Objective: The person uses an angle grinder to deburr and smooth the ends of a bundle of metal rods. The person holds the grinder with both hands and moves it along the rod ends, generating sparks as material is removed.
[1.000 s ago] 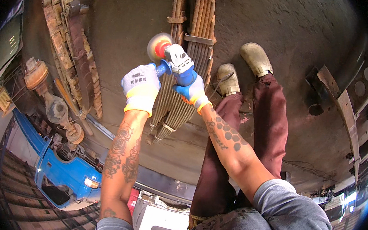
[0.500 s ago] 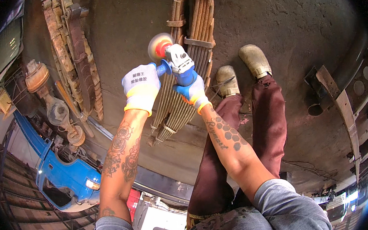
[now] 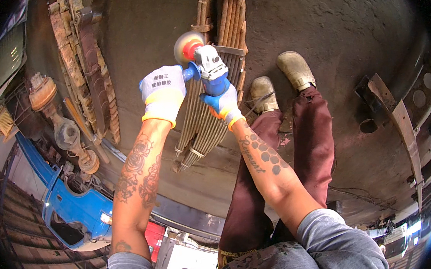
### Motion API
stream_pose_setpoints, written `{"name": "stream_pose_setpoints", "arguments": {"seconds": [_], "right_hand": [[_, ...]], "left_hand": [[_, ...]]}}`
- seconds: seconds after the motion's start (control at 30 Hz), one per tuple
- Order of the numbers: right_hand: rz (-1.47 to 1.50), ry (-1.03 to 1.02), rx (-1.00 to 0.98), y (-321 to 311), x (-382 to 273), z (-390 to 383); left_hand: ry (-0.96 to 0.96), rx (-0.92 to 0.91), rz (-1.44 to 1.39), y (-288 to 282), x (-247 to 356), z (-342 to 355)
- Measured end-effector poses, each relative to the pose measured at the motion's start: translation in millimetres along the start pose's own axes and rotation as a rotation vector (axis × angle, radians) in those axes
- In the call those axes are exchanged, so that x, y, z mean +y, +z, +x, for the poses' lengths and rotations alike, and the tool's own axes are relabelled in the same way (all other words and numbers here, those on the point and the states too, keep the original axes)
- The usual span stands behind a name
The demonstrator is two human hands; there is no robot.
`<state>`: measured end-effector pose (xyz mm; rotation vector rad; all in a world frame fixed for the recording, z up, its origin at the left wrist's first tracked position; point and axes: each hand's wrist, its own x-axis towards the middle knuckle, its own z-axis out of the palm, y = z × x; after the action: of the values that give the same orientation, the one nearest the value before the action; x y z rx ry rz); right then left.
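My left hand (image 3: pixel 163 93), in a grey glove with a yellow cuff, is closed on the blue side handle of an angle grinder (image 3: pixel 212 66). My right hand (image 3: pixel 223 103), gloved in grey and blue, grips the grinder's blue body. The round wheel (image 3: pixel 189 47) with a red centre looks blurred, as if spinning. It sits over or beside rusty stacks of steel leaf springs (image 3: pixel 229 19) on the floor; whether it touches them I cannot tell.
More rusty springs (image 3: pixel 73 64) and an axle housing (image 3: pixel 66 133) lie at the left, near a blue vehicle cab (image 3: pixel 77 208). My boots (image 3: pixel 294 67) stand just right of the stacks. Curved metal parts (image 3: pixel 402 130) lie at the far right.
The grinder and both my hands have moved slightly up the stacks, away from my body. My grip on it is the same.
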<state>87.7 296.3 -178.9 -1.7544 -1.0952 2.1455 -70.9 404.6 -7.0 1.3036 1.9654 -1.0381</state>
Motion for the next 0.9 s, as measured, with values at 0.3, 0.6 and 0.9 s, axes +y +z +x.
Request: {"name": "stream_pose_setpoints", "arguments": {"seconds": [0.3, 0.6, 0.9], "right_hand": [[0.234, -0.010, 0.056, -9, -17, 7], [0.130, 0.033, -0.024, -13, -18, 1], [0.103, 0.047, -0.049, -15, -2, 7]], "left_hand": [[0.131, 0.012, 0.088, -45, 27, 29], [0.053, -0.012, 0.074, -34, 29, 14], [0.043, 0.032, 0.022, -18, 23, 7]]}}
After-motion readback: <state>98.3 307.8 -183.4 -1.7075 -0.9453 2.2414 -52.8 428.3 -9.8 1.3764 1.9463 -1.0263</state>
